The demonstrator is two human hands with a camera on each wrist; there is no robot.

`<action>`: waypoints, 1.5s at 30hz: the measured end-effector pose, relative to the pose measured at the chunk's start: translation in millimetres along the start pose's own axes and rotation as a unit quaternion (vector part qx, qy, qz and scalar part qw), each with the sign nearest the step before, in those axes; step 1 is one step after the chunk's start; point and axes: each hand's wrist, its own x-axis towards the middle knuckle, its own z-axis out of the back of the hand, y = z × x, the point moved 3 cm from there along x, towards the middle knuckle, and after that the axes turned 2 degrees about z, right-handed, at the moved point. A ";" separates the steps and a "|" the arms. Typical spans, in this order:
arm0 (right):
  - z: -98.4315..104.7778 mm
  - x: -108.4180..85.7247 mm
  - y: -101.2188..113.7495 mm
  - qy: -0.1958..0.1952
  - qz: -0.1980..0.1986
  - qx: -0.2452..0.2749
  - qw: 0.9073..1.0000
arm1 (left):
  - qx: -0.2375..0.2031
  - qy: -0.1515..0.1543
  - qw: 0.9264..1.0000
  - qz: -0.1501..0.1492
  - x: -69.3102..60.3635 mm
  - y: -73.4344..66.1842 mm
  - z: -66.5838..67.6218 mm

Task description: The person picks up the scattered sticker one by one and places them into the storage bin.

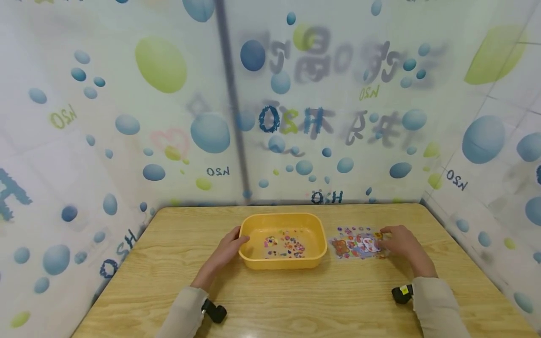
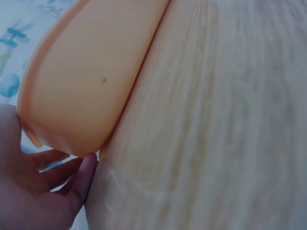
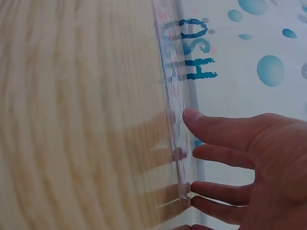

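Tub (image 1: 282, 264): plain yellow-orange. Bits (image 1: 294, 246) in it: multicol. — red, purple, yellow etc. Sheet (image 1: 359, 244): clear w/ brown, white & pink figs. Table (image 1: 296, 300): lt. wood grain. Backdrop (image 1: 160, 64): white w/ blue & lime blobs, "H2O" lettering, grey strokes, pink heart. Sleeves (image 1: 437, 300): cream. Wrist cams (image 1: 217, 313): black — right w/ yellow tag (image 1: 404, 290).

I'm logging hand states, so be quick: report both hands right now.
Left hand: closed, holding the yellow tub by its left end.
Right hand: open, fingertips at the edge of the printed clear plastic.
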 end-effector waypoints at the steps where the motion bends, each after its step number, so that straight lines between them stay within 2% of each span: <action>1: -0.2 0.4 -0.4 -0.001 0.002 -0.002 1.000 | 0.000 0.000 1.000 -0.001 -0.2 -0.4 0.1; 10: -4.2 0.3 -2.5 0.010 -0.011 -0.011 1.000 | -0.002 0.010 1.000 0.002 -2.7 -1.0 -0.8; 26: -4.2 1.6 0.0 0.013 -0.029 -0.006 0.999 | -0.013 0.010 1.000 -0.003 -3.9 -1.8 0.4; 45: -3.9 1.3 5.3 0.010 -0.031 -0.014 0.999 | -0.007 0.008 1.000 0.001 -2.1 -0.6 0.7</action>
